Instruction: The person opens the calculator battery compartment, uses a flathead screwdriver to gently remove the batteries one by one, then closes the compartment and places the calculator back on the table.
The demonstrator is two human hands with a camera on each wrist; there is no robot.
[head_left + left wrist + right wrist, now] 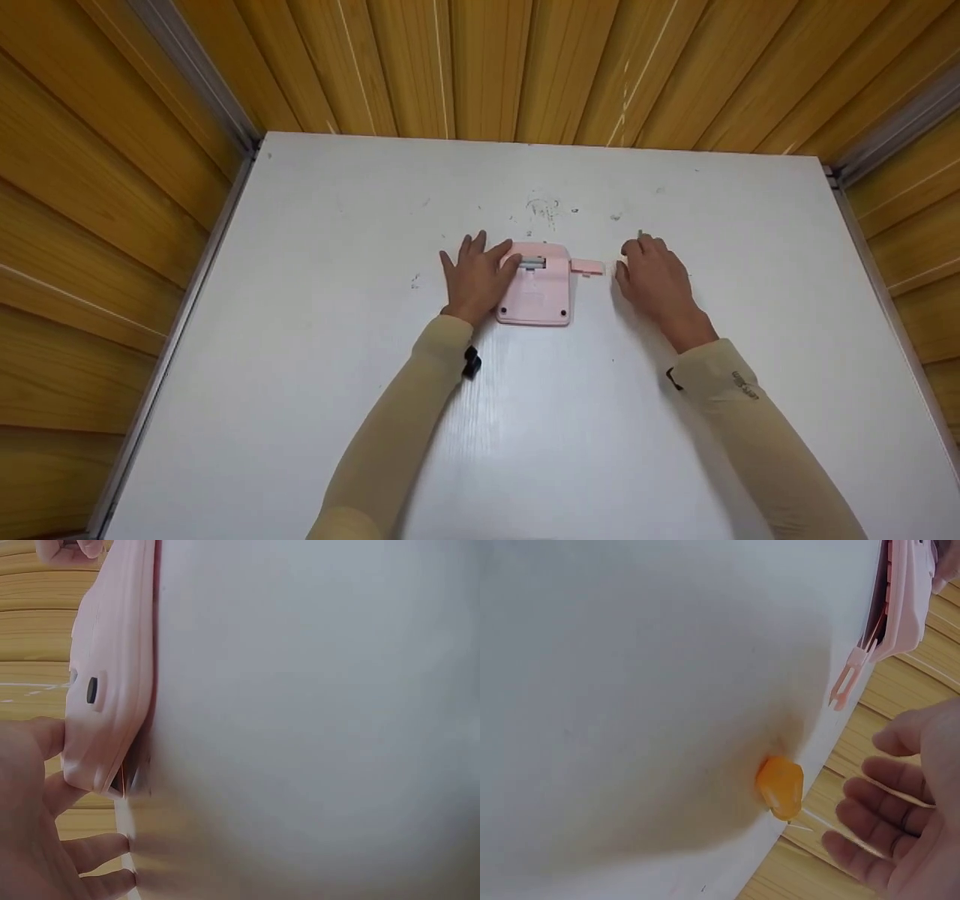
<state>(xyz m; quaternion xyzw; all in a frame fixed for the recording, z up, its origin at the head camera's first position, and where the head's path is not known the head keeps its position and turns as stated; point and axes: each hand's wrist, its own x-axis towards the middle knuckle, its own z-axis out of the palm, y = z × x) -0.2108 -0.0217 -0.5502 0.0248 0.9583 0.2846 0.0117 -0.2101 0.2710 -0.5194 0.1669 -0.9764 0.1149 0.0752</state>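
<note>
Along a slatted wall (82,225) runs the table's (270,360) left edge, and from it a broad stretch of white top gives you room as far as your left hand (480,277). That hand is spread, its fingers fairly straight, with thumb and forefinger resting on the left side of the pink case (532,296) without wrapping round it; the other fingers fan outward to the left.

The case lies between your two hands, black feet facing up, well in from either side edge. A strip of tabletop separates it from the far edge and the panels behind, and a deeper sweep extends toward you between your sleeved forearms. Beside your thumb tip, a grey battery (533,262) sits in the case's slot.

The pink lid (587,267) juts from the case's right side, pointing toward your right hand (658,279), with a narrow gap between. That hand's fingers curve loosely, seemingly holding nothing; in the right wrist view they show apart from an orange object (781,787) near them. Beyond your right hand, white top runs on to the right edge.
</note>
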